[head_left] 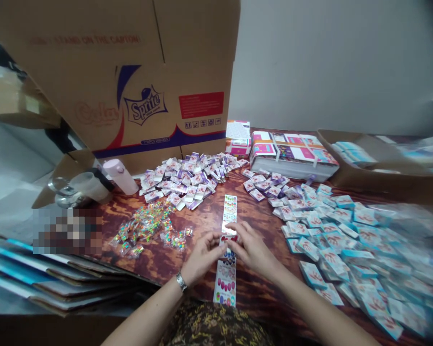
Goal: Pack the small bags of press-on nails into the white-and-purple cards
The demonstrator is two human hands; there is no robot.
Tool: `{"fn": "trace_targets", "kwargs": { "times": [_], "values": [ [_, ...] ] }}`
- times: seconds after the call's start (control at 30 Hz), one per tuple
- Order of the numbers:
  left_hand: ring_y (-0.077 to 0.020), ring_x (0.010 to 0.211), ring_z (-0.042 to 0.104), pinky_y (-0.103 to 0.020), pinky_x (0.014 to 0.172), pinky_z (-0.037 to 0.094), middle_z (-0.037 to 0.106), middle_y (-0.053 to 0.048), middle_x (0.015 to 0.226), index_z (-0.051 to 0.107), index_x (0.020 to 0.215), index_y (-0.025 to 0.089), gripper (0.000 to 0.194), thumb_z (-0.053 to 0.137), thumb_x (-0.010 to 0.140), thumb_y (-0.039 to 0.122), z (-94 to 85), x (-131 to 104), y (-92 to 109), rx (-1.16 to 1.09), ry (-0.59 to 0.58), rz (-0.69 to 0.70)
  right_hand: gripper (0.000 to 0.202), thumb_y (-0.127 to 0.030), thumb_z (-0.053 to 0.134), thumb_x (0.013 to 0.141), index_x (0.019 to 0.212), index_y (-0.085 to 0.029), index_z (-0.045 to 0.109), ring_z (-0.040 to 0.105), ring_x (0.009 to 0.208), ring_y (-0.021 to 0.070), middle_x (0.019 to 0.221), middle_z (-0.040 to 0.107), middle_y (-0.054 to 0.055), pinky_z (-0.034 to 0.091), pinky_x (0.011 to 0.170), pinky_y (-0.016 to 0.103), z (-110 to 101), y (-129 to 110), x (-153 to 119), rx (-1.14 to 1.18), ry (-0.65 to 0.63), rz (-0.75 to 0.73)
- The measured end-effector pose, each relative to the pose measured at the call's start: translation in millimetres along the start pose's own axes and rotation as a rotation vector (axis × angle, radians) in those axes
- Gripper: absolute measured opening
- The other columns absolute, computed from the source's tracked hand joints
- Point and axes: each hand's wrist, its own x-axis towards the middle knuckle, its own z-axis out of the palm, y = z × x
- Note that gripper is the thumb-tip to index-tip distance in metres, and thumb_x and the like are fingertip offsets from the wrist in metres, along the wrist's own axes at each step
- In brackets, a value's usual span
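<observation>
A long narrow strip printed with rows of colourful nail designs (225,284) runs away from me down the middle of the table. My left hand (203,254) is at its left edge, fingers bent and closed on the strip. From the right, my right hand (253,246) reaches over the same strip, its thumb near the left thumb and its fingers curled on the printed part. The fingers hide part of the strip between them. Left of my hands lies a pile of tiny clear bags with multicoloured bits (147,223).
Small purple-white boxes (191,178) lie heaped behind; many blue-white boxes (332,235) cover the right side. A big Sprite carton (147,96) stands at the back left, beside a pink bottle (120,177). Strapped printed stacks (296,151) and an open carton (368,180) line the back right. Flattened cardboard (68,278) lies left.
</observation>
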Motion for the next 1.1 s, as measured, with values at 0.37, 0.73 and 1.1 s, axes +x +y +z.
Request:
{"fn": "trace_targets", "kwargs": {
  "times": [0.37, 0.73, 1.1],
  "values": [
    [-0.0122, 0.062, 0.058, -0.024, 0.057, 0.049, 0.062, -0.001, 0.074, 0.051, 0.088, 0.017, 0.022, 0.063, 0.069, 0.019, -12.9, 1, -27, 0.000, 0.197, 0.041, 0.024, -0.016, 0.044, 0.089, 0.106, -0.018, 0.060, 0.054, 0.085, 0.0209, 0.087, 0.063, 0.008, 0.042, 0.072, 0.032, 23, 11, -10, -0.435, 0.060, -0.415],
    [-0.0169, 0.069, 0.060, -0.031, 0.065, 0.050, 0.064, -0.005, 0.081, 0.055, 0.087, 0.017, 0.016, 0.058, 0.072, 0.019, -44.5, -12, -22, 0.320, 0.297, -0.024, 0.026, -0.007, 0.042, 0.085, 0.104, -0.015, 0.058, 0.056, 0.071, 0.0166, 0.076, 0.061, 0.006, 0.046, 0.064, 0.026, 45, 20, -12, -0.491, -0.082, -0.509],
    [-0.0343, 0.113, 0.039, -0.062, 0.098, 0.021, 0.055, -0.013, 0.113, 0.053, 0.116, 0.018, 0.036, 0.049, 0.083, 0.033, -96.3, -21, -29, 1.806, 0.315, 0.367, 0.023, -0.012, 0.047, 0.086, 0.104, -0.020, 0.060, 0.058, 0.093, 0.0172, 0.095, 0.065, 0.007, 0.046, 0.079, 0.027, 90, 31, 89, -0.409, -0.017, -0.570]
  ]
}}
